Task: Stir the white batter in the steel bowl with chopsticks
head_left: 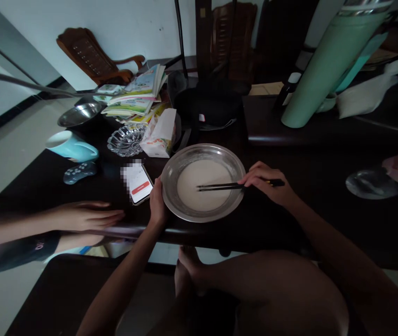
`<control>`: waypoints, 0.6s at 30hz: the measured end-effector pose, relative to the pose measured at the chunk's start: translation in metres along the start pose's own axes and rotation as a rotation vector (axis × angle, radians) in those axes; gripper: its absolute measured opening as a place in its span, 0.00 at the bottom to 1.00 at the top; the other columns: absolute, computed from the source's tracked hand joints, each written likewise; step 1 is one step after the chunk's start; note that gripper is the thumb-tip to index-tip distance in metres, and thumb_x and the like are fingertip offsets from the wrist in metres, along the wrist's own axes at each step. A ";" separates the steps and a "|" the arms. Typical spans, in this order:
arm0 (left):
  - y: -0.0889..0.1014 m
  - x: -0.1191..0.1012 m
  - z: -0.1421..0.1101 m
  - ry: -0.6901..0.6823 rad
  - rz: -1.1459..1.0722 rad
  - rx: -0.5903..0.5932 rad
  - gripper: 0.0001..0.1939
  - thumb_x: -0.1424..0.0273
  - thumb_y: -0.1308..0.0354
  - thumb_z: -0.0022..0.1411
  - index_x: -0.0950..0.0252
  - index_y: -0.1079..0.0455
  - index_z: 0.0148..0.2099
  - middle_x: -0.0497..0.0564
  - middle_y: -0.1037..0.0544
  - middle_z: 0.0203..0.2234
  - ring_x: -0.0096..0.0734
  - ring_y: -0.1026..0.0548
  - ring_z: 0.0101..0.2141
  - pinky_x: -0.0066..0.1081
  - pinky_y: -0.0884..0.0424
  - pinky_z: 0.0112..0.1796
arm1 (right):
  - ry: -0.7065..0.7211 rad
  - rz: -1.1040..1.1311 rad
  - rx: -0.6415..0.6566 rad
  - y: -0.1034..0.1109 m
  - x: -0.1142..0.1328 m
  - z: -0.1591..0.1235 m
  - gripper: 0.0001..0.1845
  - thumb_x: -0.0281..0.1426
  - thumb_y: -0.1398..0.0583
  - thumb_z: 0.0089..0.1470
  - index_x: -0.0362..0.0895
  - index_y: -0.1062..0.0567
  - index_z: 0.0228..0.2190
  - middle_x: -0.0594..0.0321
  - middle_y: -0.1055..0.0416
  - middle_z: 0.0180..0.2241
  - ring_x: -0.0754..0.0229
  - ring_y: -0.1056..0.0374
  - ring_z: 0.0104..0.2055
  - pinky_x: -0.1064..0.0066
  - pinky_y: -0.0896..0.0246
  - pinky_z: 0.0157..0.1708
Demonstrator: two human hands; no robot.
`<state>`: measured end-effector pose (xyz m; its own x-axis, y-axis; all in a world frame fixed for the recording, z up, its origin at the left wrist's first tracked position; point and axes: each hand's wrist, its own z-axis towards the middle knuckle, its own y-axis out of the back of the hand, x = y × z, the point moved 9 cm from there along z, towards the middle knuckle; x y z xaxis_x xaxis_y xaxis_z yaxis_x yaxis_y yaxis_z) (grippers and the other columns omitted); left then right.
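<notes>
Blue mug (pixel 76 148) beside game controller (pixel 80 173); glass dish (pixel 123 141) near booklets (pixel 139 95); green flask (pixel 331 70).

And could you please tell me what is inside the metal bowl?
Inside the metal bowl is a pale, cloudy mixture, with black chopsticks reaching over it; whether their tips dip in is unclear. The mixture hides the bottom.

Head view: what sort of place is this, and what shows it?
Probably a home living room: a wooden chair, a game controller and a light-blue mug on a dark table.
</notes>
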<state>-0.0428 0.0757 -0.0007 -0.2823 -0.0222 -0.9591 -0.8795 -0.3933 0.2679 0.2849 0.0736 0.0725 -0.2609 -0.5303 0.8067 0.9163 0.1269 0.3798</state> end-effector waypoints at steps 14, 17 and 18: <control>-0.004 0.001 0.002 -0.041 -0.057 0.024 0.26 0.52 0.57 0.68 0.63 0.25 0.48 0.53 0.21 0.46 0.40 0.27 0.49 0.34 0.35 0.55 | -0.025 -0.014 -0.077 0.008 -0.001 -0.001 0.12 0.35 0.41 0.61 0.51 0.20 0.28 0.63 0.19 0.33 0.55 0.28 0.38 0.59 0.35 0.41; -0.004 0.001 0.003 -0.049 -0.043 0.024 0.26 0.53 0.57 0.67 0.65 0.25 0.48 0.54 0.21 0.45 0.41 0.27 0.49 0.35 0.35 0.54 | -0.064 0.047 -0.097 0.011 -0.004 -0.001 0.18 0.36 0.43 0.64 0.49 0.21 0.25 0.62 0.20 0.30 0.56 0.27 0.35 0.60 0.34 0.39; -0.004 0.002 0.003 -0.042 -0.033 0.019 0.26 0.53 0.57 0.67 0.65 0.25 0.49 0.54 0.21 0.45 0.41 0.27 0.49 0.35 0.35 0.54 | -0.054 0.052 -0.062 0.007 -0.003 -0.001 0.17 0.36 0.43 0.63 0.49 0.21 0.25 0.62 0.20 0.30 0.56 0.27 0.35 0.60 0.34 0.38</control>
<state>-0.0413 0.0797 -0.0034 -0.2685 0.0292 -0.9628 -0.8956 -0.3756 0.2384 0.2923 0.0754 0.0728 -0.2266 -0.4778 0.8487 0.9458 0.1001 0.3089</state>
